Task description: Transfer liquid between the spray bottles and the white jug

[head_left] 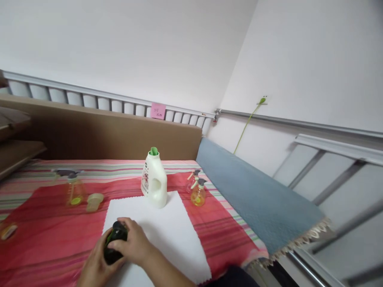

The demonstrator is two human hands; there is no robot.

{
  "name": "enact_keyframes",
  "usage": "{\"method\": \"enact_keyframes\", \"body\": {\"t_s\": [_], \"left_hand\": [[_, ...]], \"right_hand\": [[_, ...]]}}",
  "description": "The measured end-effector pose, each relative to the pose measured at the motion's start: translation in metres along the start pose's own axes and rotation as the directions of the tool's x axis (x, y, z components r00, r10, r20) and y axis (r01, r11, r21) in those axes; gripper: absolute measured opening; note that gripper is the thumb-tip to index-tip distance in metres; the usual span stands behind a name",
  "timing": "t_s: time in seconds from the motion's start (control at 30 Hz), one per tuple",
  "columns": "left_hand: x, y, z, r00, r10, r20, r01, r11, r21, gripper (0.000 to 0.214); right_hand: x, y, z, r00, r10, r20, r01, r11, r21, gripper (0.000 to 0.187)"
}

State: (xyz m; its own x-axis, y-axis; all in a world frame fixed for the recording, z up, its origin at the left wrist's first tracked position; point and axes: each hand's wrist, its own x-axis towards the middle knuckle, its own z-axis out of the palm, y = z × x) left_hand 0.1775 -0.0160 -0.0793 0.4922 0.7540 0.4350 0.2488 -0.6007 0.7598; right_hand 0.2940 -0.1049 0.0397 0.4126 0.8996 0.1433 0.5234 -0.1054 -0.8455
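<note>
Both my hands close round a small dark bottle (113, 243) that rests on a white cloth (167, 235). My left hand (94, 265) grips its lower body from the left. My right hand (134, 243) wraps over its top from the right. A white detergent jug (154, 179) with a green spout stands upright on the far edge of the cloth, well beyond my hands.
A red striped cover (54, 223) lies under everything. Two small yellow spray bottles (197, 191) stand right of the jug. Another spray bottle (73, 187) and a pale cap (94, 201) sit at the left. A blue towel (254, 195) hangs over the rail at the right.
</note>
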Motion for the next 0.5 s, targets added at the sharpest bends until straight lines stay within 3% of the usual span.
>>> {"method": "enact_keyframes", "body": {"t_s": [0.1,0.2,0.27,0.37,0.43,0.5], "left_hand": [[0.0001,-0.0019,0.0006,1.0,-0.016,-0.002,0.016,1.0,-0.004,0.08],[0.0011,-0.0015,0.0011,1.0,-0.002,-0.007,0.002,1.0,0.002,0.081],[0.0016,-0.002,0.0016,1.0,0.013,-0.007,-0.013,1.0,0.007,0.08],[0.0016,-0.0048,0.0025,1.0,0.018,0.013,-0.018,1.0,-0.002,0.079],[0.0014,-0.0066,0.0027,1.0,0.013,0.013,-0.013,1.0,0.002,0.079],[0.0012,-0.0065,0.0018,1.0,0.006,-0.001,-0.006,1.0,0.015,0.077]], "right_hand": [[0.0004,0.0033,-0.0001,0.999,-0.011,0.035,0.012,1.0,-0.015,0.031],[0.0008,0.0047,-0.0001,0.998,0.052,-0.044,-0.056,0.993,-0.101,0.051],[0.0008,0.0054,-0.0002,1.0,0.01,-0.026,-0.013,0.995,-0.096,0.062],[0.0013,0.005,-0.0002,0.994,-0.095,0.049,0.098,0.994,-0.05,0.044],[0.0019,0.0023,-0.0002,0.997,-0.071,0.024,0.073,0.993,-0.095,0.034],[0.0023,-0.0022,-0.0011,0.999,-0.005,-0.047,-0.002,0.987,-0.161,0.042]]}}
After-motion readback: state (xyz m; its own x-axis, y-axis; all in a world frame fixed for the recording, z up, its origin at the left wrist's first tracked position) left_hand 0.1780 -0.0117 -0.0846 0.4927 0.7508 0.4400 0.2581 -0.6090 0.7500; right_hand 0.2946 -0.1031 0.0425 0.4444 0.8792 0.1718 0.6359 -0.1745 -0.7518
